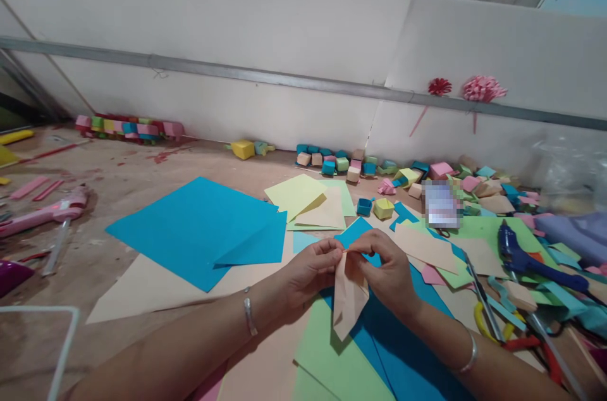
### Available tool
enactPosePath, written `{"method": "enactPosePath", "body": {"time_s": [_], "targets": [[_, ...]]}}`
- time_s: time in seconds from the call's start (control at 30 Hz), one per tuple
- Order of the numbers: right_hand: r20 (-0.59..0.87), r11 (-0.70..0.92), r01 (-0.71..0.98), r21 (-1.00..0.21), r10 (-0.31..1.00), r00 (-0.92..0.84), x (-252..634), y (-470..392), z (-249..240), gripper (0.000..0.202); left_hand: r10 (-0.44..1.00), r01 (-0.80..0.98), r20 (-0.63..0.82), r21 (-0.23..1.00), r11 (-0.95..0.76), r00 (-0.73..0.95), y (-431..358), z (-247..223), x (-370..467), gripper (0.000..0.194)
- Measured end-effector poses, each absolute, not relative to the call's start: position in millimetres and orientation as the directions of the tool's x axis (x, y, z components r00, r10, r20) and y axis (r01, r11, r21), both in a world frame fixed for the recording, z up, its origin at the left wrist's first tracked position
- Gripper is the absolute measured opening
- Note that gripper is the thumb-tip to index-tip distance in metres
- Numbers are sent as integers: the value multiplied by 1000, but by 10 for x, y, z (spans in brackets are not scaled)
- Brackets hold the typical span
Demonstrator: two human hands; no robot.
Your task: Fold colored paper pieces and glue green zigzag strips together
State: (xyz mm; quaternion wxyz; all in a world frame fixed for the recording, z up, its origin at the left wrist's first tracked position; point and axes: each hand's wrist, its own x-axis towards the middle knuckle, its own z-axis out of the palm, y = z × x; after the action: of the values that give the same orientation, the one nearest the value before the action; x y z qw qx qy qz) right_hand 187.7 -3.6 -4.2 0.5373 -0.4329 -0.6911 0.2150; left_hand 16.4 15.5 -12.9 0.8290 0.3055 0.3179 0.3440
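A folded peach paper piece [349, 296] hangs between my two hands, its narrow end pointing down over green paper [336, 350] and blue paper [403, 338]. My left hand [315, 271] pinches its upper left edge between thumb and fingers. From the right, my right hand [386, 265] grips the top of the same piece, its fingertips close to those of my left hand.
Large blue sheets [190, 230] lie left, beside yellow paper [294, 195]. Small paper boxes [341, 164] line the wall. Right are a blue glue gun [521, 255], scissors [484, 325] and paper scraps; a pink glue gun [52, 211] is far left.
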Motion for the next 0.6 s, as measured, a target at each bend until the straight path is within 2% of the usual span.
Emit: {"method": "enactPosePath", "body": {"time_s": [0.13, 0.37, 0.6], "targets": [[597, 564, 381, -732, 801, -40, 1862, -51, -19, 17, 750, -361, -327, 722, 591, 574, 166, -152, 158, 42], [583, 565, 398, -722, 808, -90, 1891, -18, -52, 17, 757, -362, -304, 736, 572, 578, 186, -200, 156, 41], [665, 673, 585, -453, 692, -281, 1931, 5, 22, 15, 757, -412, -295, 696, 588, 584, 229, -245, 151, 37]]}}
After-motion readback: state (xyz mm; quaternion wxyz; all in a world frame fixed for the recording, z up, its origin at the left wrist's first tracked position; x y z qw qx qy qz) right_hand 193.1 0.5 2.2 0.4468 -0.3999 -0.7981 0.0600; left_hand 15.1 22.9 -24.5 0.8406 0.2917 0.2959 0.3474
